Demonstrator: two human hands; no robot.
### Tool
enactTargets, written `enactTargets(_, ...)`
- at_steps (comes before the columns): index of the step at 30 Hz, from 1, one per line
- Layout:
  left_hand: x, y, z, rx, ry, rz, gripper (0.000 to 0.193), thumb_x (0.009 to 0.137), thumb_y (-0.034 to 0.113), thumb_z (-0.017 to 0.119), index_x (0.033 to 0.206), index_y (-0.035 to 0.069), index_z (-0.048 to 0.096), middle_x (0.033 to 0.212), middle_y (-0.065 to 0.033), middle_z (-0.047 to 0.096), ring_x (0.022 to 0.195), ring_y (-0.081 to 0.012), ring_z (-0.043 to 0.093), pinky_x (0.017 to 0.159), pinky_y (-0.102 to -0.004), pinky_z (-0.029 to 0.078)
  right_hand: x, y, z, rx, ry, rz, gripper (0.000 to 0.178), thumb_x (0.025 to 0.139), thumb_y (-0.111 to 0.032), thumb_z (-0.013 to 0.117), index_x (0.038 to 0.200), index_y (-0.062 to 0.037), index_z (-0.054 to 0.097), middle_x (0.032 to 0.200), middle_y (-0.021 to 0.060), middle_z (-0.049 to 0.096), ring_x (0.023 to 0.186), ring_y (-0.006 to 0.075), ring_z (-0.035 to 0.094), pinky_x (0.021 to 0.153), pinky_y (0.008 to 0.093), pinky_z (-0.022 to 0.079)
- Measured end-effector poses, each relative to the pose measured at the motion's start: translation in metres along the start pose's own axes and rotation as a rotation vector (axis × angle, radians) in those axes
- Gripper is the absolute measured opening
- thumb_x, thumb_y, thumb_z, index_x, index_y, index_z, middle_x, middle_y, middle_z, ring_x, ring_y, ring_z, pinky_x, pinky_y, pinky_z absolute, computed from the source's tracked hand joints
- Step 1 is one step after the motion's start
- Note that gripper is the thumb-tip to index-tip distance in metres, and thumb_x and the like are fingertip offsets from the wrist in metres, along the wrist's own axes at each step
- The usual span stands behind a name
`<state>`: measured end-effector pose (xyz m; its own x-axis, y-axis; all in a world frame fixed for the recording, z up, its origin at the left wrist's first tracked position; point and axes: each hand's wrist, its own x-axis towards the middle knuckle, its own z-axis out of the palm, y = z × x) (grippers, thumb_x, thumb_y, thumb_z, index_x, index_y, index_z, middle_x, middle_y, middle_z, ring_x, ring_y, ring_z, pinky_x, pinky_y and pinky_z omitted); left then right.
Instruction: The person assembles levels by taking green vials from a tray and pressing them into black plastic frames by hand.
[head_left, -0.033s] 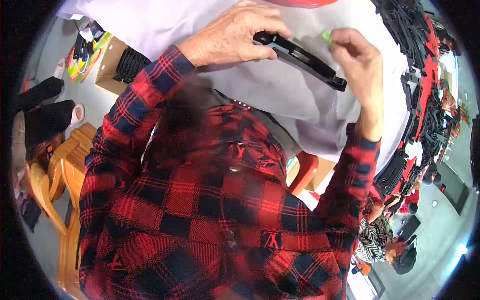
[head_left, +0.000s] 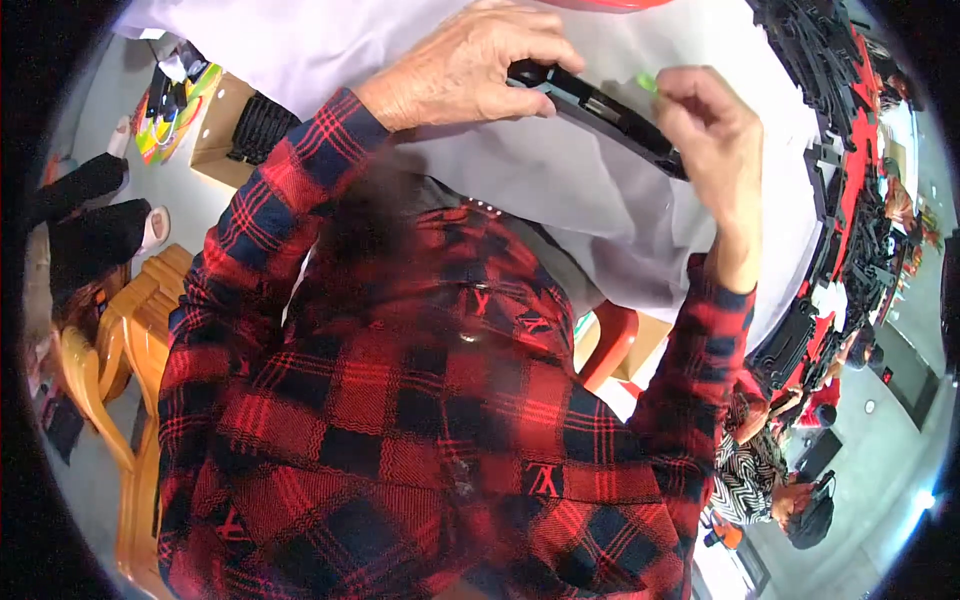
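1. The left hand (head_left: 470, 65) covers one end of the long black part (head_left: 600, 110).
2. The small green piece (head_left: 647, 81) is too small to identify.
3. The red object (head_left: 600, 4) is cut off at the top edge.
4. The black parts (head_left: 830, 60) stacked at right blur together.

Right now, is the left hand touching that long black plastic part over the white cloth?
Touching. The head view shows the left hand curled over one end of the long black plastic part, with its fingers wrapped against the edge.

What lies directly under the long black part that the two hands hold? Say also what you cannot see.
Under the long black part lies a white cloth covering the table. The left hand grips one end, the right hand the other. The table surface beneath the cloth is hidden.
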<state>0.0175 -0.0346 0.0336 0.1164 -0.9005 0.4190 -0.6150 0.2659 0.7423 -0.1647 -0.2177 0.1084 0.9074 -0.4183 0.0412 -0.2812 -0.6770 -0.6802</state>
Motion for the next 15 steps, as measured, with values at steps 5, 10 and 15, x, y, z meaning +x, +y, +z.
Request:
enactTargets(5,-0.003,-0.006,0.014,0.078,0.122,0.211,0.038,0.076,0.019,0.074,0.111,0.006,0.066,0.093,-0.0096,0.056,0.095,-0.0297,0.056,0.092,-0.0416,0.039,-0.030,-0.013,0.013,-0.148,-0.017,-0.115,0.017,0.081,-0.001,0.069,0.097,-0.0055,0.071,0.083,0.0075,0.063,0.072,0.0217,0.064,0.067,0.0320,0.051)
enactTargets(10,0.009,0.012,0.011,0.042,-0.102,-0.056,0.041,0.077,0.020,0.072,0.114,0.005,0.064,0.094,-0.0103,0.057,0.097,-0.0294,0.056,0.092,-0.0415,0.040,-0.036,-0.010,0.015,-0.227,0.016,-0.123,0.016,0.083,-0.002,0.072,0.098,-0.0050,0.072,0.082,0.0087,0.065,0.071,0.0232,0.065,0.066,0.0324,0.052)
enactTargets(15,0.021,0.017,0.010,-0.002,-0.139,-0.034,0.045,0.077,0.020,0.071,0.116,0.001,0.063,0.100,-0.0136,0.061,0.098,-0.0330,0.059,0.091,-0.0422,0.044,-0.036,-0.012,0.019,-0.054,0.086,0.091,0.012,0.084,-0.005,0.074,0.097,-0.0041,0.073,0.079,0.0067,0.069,0.068,0.0159,0.066,0.065,0.0299,0.053)
